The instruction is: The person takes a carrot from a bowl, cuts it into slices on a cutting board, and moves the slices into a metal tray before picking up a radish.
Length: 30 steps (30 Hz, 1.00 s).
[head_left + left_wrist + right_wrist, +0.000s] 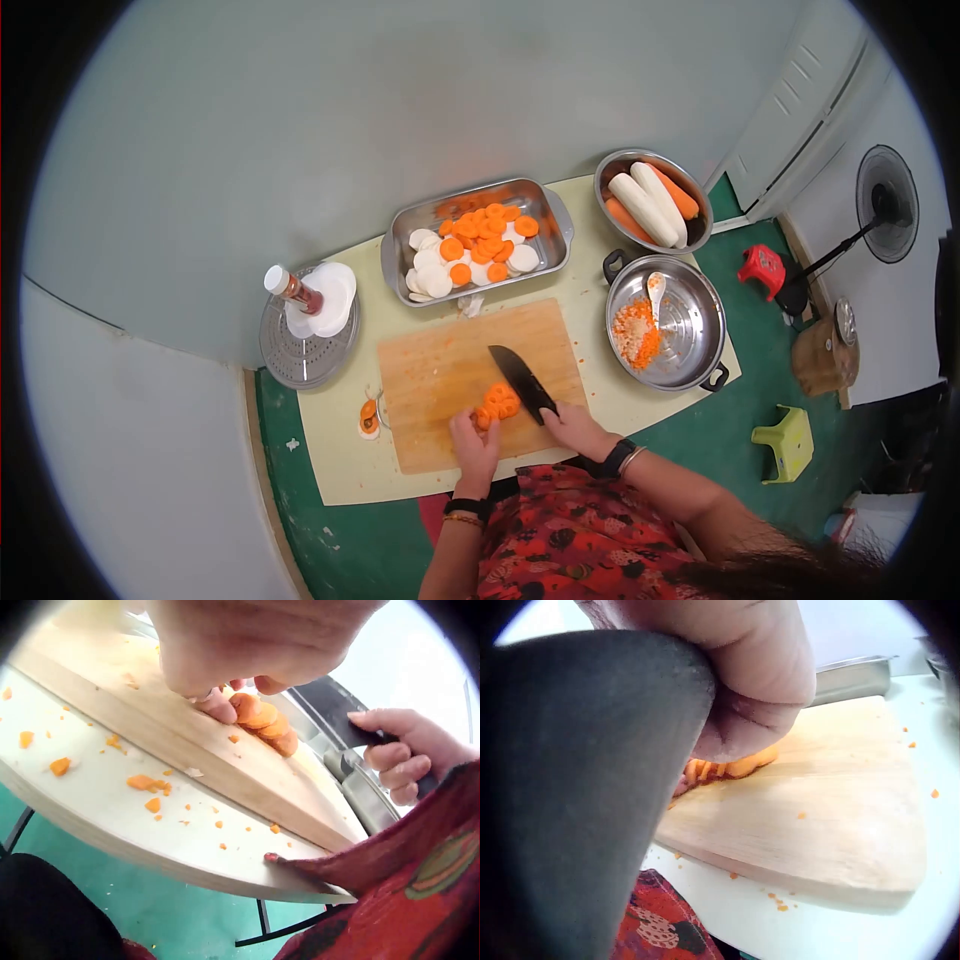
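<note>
Orange carrot slices lie overlapping on the wooden cutting board. At their left side is my left hand, its fingertips against the slices; in the left wrist view this hand is bent over the end of the row of slices. My right hand grips the handle of a black knife, whose blade points away from me just right of the slices. The right wrist view has the right hand close up above the slices.
Behind the board stands a metal tray of white and orange slices. To the right are a bowl of whole vegetables and a pot with chopped bits and a spoon. Peelings and a grey perforated disc are at left.
</note>
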Each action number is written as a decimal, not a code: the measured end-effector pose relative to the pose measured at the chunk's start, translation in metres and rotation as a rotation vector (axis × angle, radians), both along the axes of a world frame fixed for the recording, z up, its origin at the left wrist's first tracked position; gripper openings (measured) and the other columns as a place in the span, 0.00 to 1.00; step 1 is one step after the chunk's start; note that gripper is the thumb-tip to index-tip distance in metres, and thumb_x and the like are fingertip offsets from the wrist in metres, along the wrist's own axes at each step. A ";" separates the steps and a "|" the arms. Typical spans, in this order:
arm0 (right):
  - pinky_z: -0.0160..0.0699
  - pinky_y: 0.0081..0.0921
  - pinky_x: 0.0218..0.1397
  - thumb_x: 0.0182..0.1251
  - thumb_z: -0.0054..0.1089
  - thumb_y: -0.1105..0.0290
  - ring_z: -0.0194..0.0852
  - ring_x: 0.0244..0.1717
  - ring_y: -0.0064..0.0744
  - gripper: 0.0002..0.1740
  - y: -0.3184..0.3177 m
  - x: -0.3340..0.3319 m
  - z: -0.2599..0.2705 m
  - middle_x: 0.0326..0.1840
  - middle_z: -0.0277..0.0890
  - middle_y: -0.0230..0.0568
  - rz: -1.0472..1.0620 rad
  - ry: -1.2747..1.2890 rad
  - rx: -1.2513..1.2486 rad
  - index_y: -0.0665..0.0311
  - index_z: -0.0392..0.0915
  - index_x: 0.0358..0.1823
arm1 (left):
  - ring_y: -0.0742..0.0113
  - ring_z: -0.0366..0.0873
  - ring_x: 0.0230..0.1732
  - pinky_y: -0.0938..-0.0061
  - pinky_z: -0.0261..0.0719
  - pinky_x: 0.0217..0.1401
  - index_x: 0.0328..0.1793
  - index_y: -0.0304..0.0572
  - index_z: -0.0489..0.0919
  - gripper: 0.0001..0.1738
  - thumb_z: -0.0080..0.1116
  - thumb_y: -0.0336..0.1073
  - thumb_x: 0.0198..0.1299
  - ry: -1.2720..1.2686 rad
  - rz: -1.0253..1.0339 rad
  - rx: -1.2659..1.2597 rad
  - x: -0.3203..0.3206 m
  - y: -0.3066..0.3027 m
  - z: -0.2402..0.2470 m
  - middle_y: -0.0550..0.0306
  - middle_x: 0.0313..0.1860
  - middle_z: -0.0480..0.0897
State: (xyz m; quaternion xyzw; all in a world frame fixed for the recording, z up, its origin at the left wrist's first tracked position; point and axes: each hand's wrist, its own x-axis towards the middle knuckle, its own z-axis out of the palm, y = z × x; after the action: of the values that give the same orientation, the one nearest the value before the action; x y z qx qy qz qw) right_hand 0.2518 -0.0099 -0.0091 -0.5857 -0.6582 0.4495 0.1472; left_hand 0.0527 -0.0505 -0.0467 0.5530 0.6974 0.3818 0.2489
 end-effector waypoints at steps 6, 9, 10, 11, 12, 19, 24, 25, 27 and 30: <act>0.75 0.47 0.39 0.70 0.47 0.56 0.77 0.34 0.62 0.22 -0.004 0.023 -0.009 0.29 0.76 0.64 -0.119 0.018 -0.081 0.72 0.75 0.35 | 0.36 0.59 0.64 0.48 0.68 0.60 0.70 0.41 0.62 0.39 0.63 0.48 0.56 0.382 -0.064 -0.099 0.037 0.024 0.020 0.37 0.66 0.62; 0.74 0.44 0.36 0.70 0.47 0.55 0.78 0.31 0.57 0.23 -0.009 0.027 -0.009 0.27 0.76 0.60 -0.150 0.036 -0.052 0.71 0.76 0.34 | 0.37 0.59 0.64 0.46 0.69 0.58 0.70 0.49 0.63 0.36 0.60 0.49 0.57 0.510 -0.095 -0.286 0.053 0.035 0.038 0.38 0.67 0.61; 0.74 0.43 0.35 0.70 0.48 0.54 0.78 0.30 0.55 0.23 -0.010 0.029 -0.006 0.25 0.76 0.59 -0.165 0.055 -0.054 0.71 0.76 0.33 | 0.37 0.60 0.63 0.46 0.70 0.57 0.69 0.51 0.64 0.34 0.60 0.49 0.58 0.552 -0.105 -0.305 0.057 0.037 0.038 0.39 0.66 0.62; 0.74 0.43 0.35 0.70 0.48 0.54 0.78 0.31 0.56 0.23 -0.013 0.030 -0.004 0.26 0.76 0.59 -0.164 0.079 -0.017 0.72 0.76 0.34 | 0.38 0.61 0.62 0.46 0.71 0.56 0.68 0.53 0.65 0.32 0.59 0.49 0.58 0.593 -0.114 -0.324 0.060 0.040 0.038 0.39 0.65 0.63; 0.74 0.43 0.36 0.70 0.48 0.54 0.78 0.31 0.57 0.23 -0.014 0.034 -0.002 0.27 0.77 0.60 -0.177 0.081 -0.052 0.72 0.76 0.34 | 0.39 0.63 0.60 0.47 0.72 0.54 0.66 0.53 0.67 0.30 0.60 0.48 0.58 0.572 -0.141 -0.317 0.062 0.043 0.037 0.40 0.62 0.64; 0.74 0.45 0.39 0.70 0.47 0.54 0.78 0.35 0.60 0.23 -0.026 0.053 -0.024 0.30 0.77 0.61 -0.170 0.069 -0.064 0.71 0.76 0.36 | 0.43 0.68 0.50 0.53 0.77 0.45 0.51 0.49 0.76 0.19 0.60 0.44 0.53 0.589 -0.294 -0.156 0.042 0.043 0.023 0.44 0.48 0.71; 0.75 0.50 0.43 0.69 0.47 0.56 0.77 0.38 0.64 0.22 -0.031 0.056 -0.028 0.32 0.77 0.65 -0.161 0.135 -0.014 0.72 0.75 0.36 | 0.43 0.70 0.49 0.53 0.75 0.47 0.47 0.47 0.76 0.19 0.61 0.36 0.45 0.603 -0.376 -0.179 0.037 0.047 0.037 0.42 0.45 0.72; 0.75 0.49 0.44 0.69 0.47 0.56 0.77 0.39 0.63 0.22 -0.030 0.056 -0.030 0.33 0.77 0.65 -0.159 0.107 -0.050 0.72 0.76 0.37 | 0.43 0.70 0.49 0.52 0.75 0.47 0.46 0.46 0.77 0.18 0.60 0.35 0.45 0.600 -0.384 -0.168 0.038 0.048 0.041 0.42 0.44 0.73; 0.75 0.49 0.45 0.68 0.48 0.55 0.77 0.39 0.63 0.22 -0.029 0.056 -0.034 0.34 0.77 0.65 -0.181 0.149 -0.050 0.72 0.76 0.38 | 0.47 0.73 0.45 0.54 0.76 0.44 0.44 0.46 0.77 0.16 0.59 0.33 0.46 0.524 -0.360 -0.085 0.034 0.053 0.032 0.44 0.40 0.75; 0.76 0.45 0.42 0.69 0.47 0.53 0.79 0.36 0.57 0.23 -0.029 0.058 -0.041 0.32 0.79 0.58 -0.193 0.166 -0.083 0.69 0.77 0.38 | 0.56 0.75 0.32 0.63 0.76 0.32 0.39 0.47 0.76 0.10 0.56 0.31 0.48 0.141 -0.198 -0.101 0.015 0.074 -0.006 0.51 0.30 0.76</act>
State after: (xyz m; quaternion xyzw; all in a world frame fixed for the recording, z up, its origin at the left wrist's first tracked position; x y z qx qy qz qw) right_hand 0.3103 -0.0392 -0.0502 -0.6128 -0.5651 0.5071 0.2191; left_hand 0.0674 0.0236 -0.0530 0.6314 0.6736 0.2798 0.2632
